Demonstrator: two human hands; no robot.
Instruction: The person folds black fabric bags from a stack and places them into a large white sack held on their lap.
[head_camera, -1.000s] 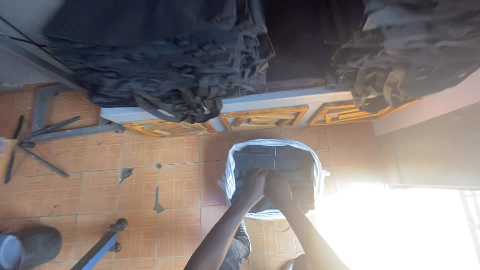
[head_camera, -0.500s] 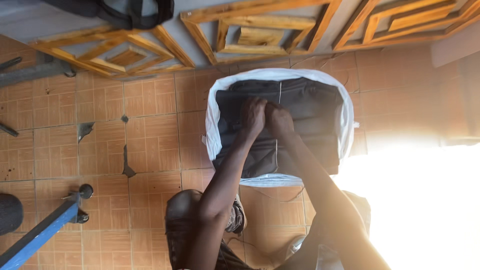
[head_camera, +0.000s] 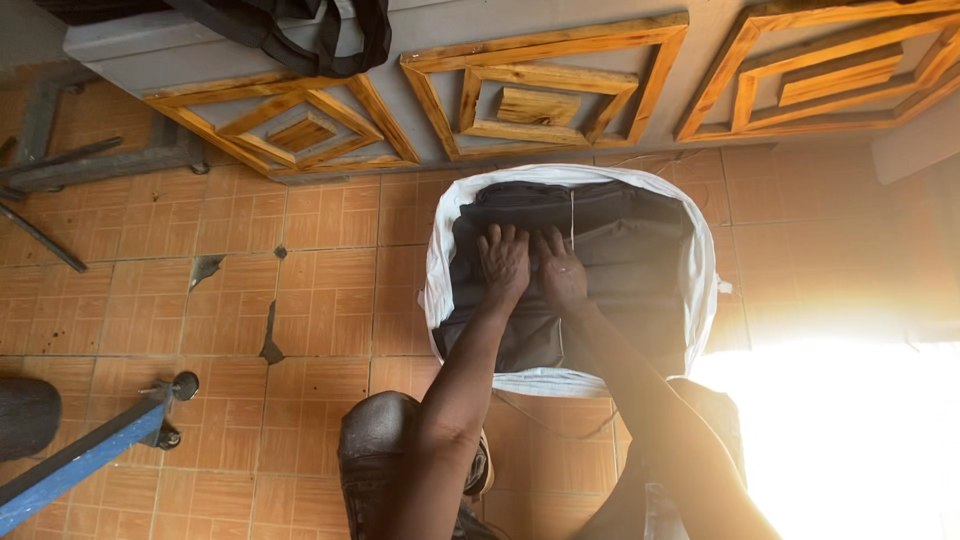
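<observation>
Both hands, the left hand (head_camera: 504, 262) and right hand (head_camera: 560, 272), are pressing flat and open-palmed, gripping nothing, side by side on the dark folded fabric (head_camera: 610, 270) lying directly beneath them inside the white sack (head_camera: 700, 270) on the floor.

Your left hand (head_camera: 505, 262) and right hand (head_camera: 560, 272) lie side by side, touching, flat on the folded dark grey cloth (head_camera: 600, 250) inside the open white woven sack (head_camera: 440, 260). The sack stands on the orange tiled floor (head_camera: 330, 260), just before the grey panel with wooden square frames (head_camera: 540, 100). Your knee (head_camera: 385, 440) is below the sack. A blue metal bar (head_camera: 80, 460) lies far left, well apart from it.
</observation>
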